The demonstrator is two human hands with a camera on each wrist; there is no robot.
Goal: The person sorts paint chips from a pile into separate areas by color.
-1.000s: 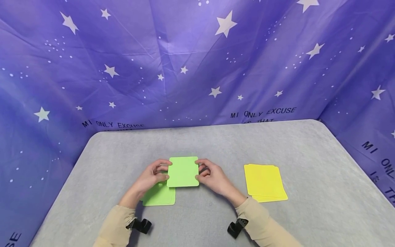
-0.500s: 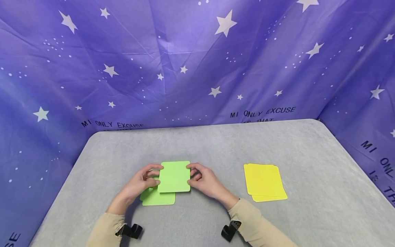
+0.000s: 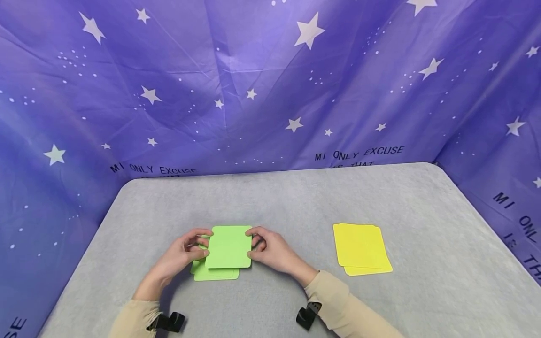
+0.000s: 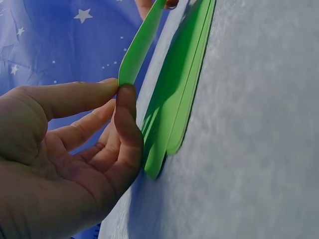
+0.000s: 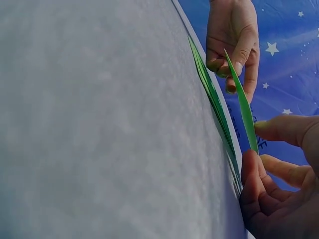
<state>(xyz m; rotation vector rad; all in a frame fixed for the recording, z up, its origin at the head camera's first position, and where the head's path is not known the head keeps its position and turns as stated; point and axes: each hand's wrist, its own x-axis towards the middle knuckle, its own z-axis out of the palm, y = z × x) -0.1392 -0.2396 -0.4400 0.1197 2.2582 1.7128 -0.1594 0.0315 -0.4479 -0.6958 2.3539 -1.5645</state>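
Between both hands, a square green card [image 3: 229,247] with rounded corners hangs just above a pile of green cards [image 3: 216,274] on the table. My left hand [image 3: 179,255] pinches its left edge between thumb and fingers, as the left wrist view also shows on the held card [image 4: 137,55]. Its right edge is pinched by my right hand [image 3: 274,251]. In the right wrist view a gap separates the held card [image 5: 242,102] from the pile [image 5: 214,97]. The held card hides much of the pile in the head view.
A pile of yellow cards [image 3: 361,246], slightly fanned, lies on the grey table [image 3: 291,202] to the right. Behind the table hangs a purple star-printed cloth [image 3: 253,61]. A black camera sits on each wrist, the left one [image 3: 169,322] near the front.
Both hands have carried the green card left and toward the person, so it now covers more of the green pile. The yellow pile has stayed put.
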